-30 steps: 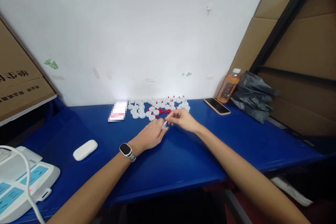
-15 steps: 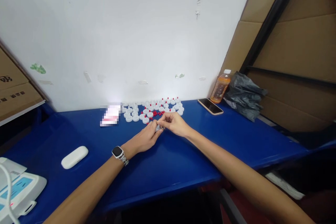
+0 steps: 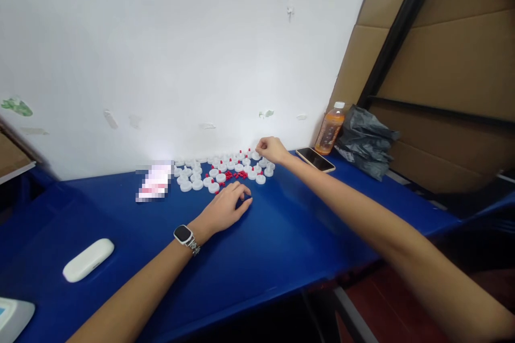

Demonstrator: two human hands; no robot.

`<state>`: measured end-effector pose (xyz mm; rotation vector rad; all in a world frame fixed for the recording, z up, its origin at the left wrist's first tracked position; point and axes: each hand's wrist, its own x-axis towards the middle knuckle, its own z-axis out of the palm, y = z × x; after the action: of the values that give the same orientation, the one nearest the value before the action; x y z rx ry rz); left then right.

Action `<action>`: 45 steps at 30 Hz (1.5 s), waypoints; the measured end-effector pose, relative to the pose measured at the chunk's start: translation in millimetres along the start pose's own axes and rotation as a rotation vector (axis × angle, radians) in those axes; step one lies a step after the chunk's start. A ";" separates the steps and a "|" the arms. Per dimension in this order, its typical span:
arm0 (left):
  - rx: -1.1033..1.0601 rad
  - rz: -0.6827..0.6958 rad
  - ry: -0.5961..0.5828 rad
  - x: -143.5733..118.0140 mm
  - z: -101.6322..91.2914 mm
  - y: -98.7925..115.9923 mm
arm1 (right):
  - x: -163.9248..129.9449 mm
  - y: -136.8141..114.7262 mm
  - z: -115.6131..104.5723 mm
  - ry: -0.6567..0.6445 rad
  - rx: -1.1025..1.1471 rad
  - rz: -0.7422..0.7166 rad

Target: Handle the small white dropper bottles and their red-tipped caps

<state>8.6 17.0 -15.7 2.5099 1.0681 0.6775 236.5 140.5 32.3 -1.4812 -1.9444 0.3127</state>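
My right hand [image 3: 273, 149] reaches to the back of the group near the wall. Its thumb and finger pinch the top of a white nozzle cap [image 3: 255, 156]; the fingertips hide the tip of it. My left hand [image 3: 226, 207] lies low over the blue table, fingers curved and apart, with nothing in it. Just beyond it are small red tips [image 3: 241, 174] in a loose pile. Around these stand several white nozzle caps with red tips [image 3: 221, 176]. To the left sit several plain white caps [image 3: 185, 186].
A phone [image 3: 316, 159], an orange drink bottle [image 3: 330, 128] and a dark plastic bag [image 3: 368, 142] are at the back right. A white oblong case [image 3: 88, 260] lies on the blue table [image 3: 281, 246] at left. A blurred card [image 3: 155, 182] stands left of the caps.
My hands have come apart. The right one has moved away to the back row with the white nozzle cap, while the left has let go and opened. The view has shifted rightward.
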 end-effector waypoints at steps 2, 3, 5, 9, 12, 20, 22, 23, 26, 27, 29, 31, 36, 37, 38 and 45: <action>-0.010 0.016 -0.009 -4.5 -2.6 1.6 | 11.4 3.4 9.7 -0.051 -0.137 0.009; -0.020 0.012 -0.014 -6.3 -4.0 1.7 | 14.9 4.1 14.5 -0.070 -0.186 0.014; -0.039 0.001 -0.022 -8.3 -6.2 0.8 | 19.0 4.7 22.2 -0.097 -0.246 0.023; -0.056 -0.003 -0.013 -9.2 -8.2 -3.6 | 19.3 3.0 26.9 -0.133 -0.284 0.025; -0.061 0.004 -0.032 -11.7 -12.9 -8.1 | 12.8 -5.3 23.1 -0.100 -0.320 0.018; -0.150 -0.156 -0.072 -18.4 -26.5 -16.4 | -33.4 -51.1 33.2 -0.207 -0.393 -0.344; -0.135 -0.148 -0.059 -18.1 -25.5 -14.9 | -38.7 -57.8 38.1 -0.273 -0.439 -0.402; -0.129 -0.145 -0.057 -17.9 -24.9 -14.2 | -39.3 -59.6 39.8 -0.301 -0.458 -0.414; -0.127 -0.149 -0.056 -17.9 -23.5 -13.6 | -37.3 -60.7 42.4 -0.350 -0.488 -0.418; -0.129 -0.151 -0.057 -18.0 -23.2 -14.0 | -36.4 -60.2 42.8 -0.355 -0.488 -0.416; -0.129 -0.154 -0.059 -18.1 -22.6 -15.3 | -35.8 -59.0 43.3 -0.355 -0.480 -0.409; -0.118 -0.151 -0.058 -18.0 -21.7 -16.9 | -36.4 -58.9 44.0 -0.344 -0.465 -0.405; -0.088 -0.141 -0.055 -17.3 -19.8 -18.6 | -37.2 -65.9 45.7 -0.336 -0.457 -0.390; -0.087 -0.140 -0.058 -17.2 -19.9 -18.5 | -37.0 -67.5 45.1 -0.317 -0.450 -0.388; -0.086 -0.138 -0.059 -17.2 -20.2 -18.2 | -37.0 -68.4 43.6 -0.283 -0.429 -0.383; -0.087 -0.125 -0.052 -12.9 -22.8 -14.3 | -53.7 -33.5 10.4 0.022 0.237 -0.180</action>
<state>-19.9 19.6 -7.2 2.3518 1.1406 0.6060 211.6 82.0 23.8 -1.1457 -1.9330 0.4281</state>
